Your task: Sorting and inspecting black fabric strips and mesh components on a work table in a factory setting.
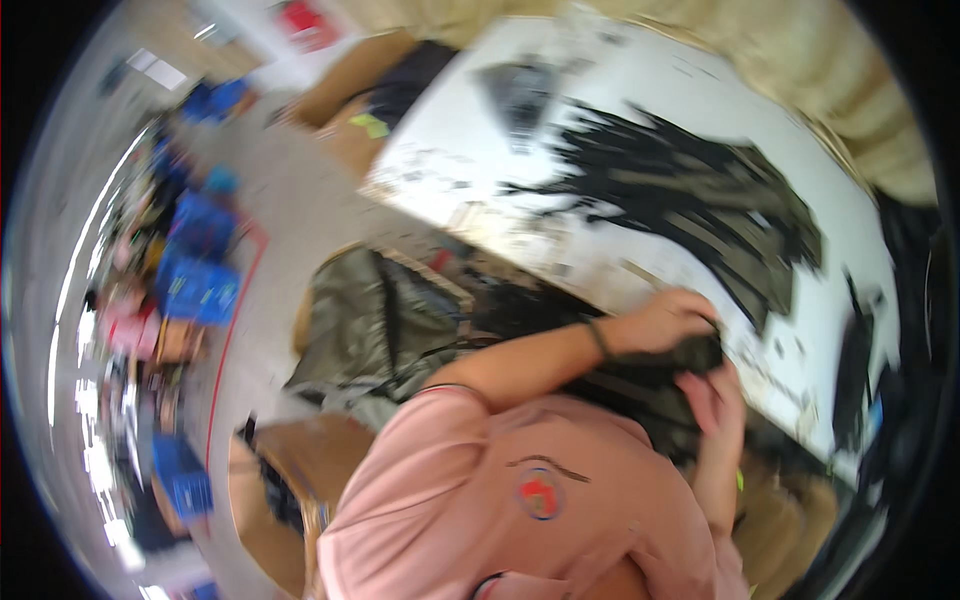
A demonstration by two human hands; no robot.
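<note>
At nine o'clock the floor point(290, 200) runs up the frame, with blue crates point(200, 285) stacked along its left side and a red line point(237, 315) on the ground beside them. Near seven o'clock stands an open brown cardboard box point(300, 460). Toward the middle, an olive-grey garment point(375, 325) hangs over another box, just below the near edge of the white table point(620, 90). At twelve o'clock a small red sign or package point(308, 22) shows, blurred. The left hand point(668, 318), at about three o'clock from centre, has its fingers closed over a bunched dark cloth point(665, 385) at the table's near edge; the right hand point(712, 398) grips the same cloth from below, fingers curled on it. The cloth is crumpled, so its long axis cannot be told. Further right, at two o'clock, a heap of dark olive and black fabric pieces point(720, 205) sprawls on the table, strips pointing toward ten o'clock.
</note>
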